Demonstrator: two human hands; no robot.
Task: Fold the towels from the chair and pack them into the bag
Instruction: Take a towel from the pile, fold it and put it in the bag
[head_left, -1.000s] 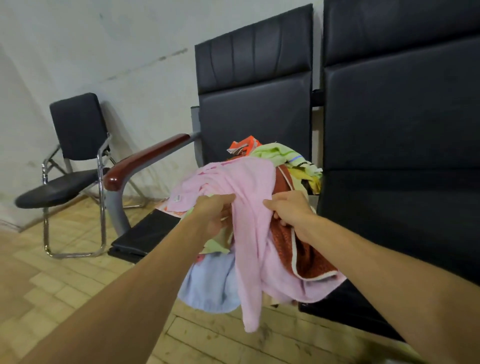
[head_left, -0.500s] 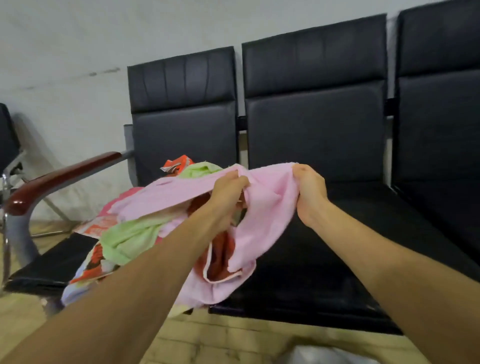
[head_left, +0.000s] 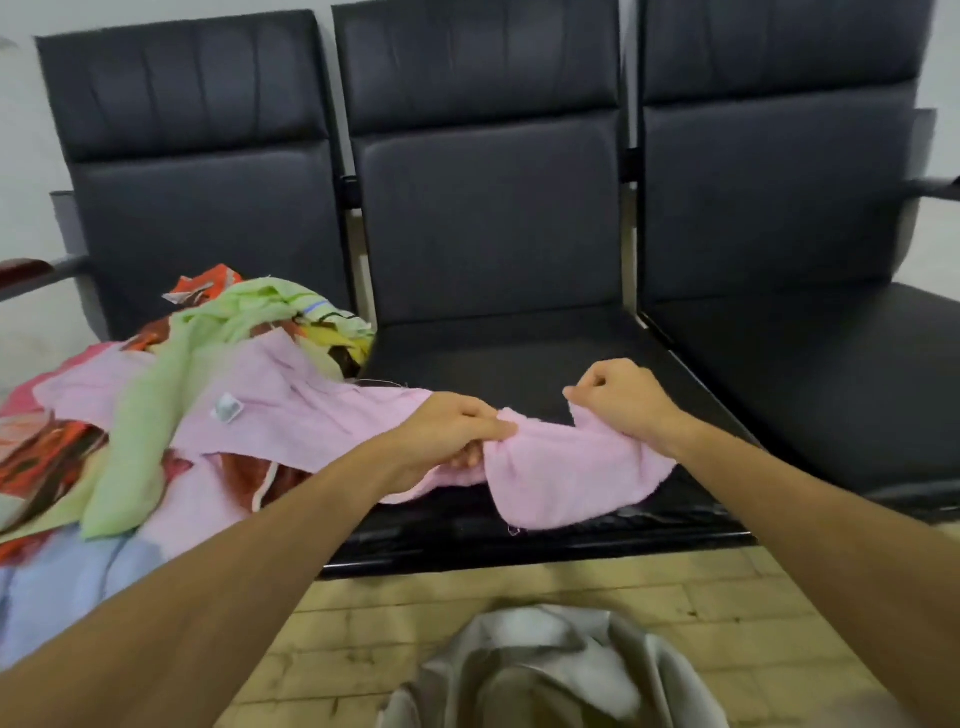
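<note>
A pink towel (head_left: 561, 475) stretches from the heap on the left seat across to the middle seat (head_left: 519, 353) of a row of black chairs. My left hand (head_left: 447, 431) grips the towel's edge near its middle. My right hand (head_left: 621, 397) pinches a corner of the same towel further right, over the middle seat. A pile of towels (head_left: 156, 374), green, orange-patterned, pink and light blue, covers the left seat. A grey bag (head_left: 550, 670) stands open on the floor below my arms.
Three joined black chairs stand against a white wall; the right seat (head_left: 810, 364) holds nothing. A wooden armrest (head_left: 26, 270) sticks out at the far left. Pale wood flooring (head_left: 727, 597) lies in front of the seats.
My view has swung right along the chair row. Both hands have pulled the pink towel off the pile, rightwards and down onto the middle seat. The grey bag has come into view.
</note>
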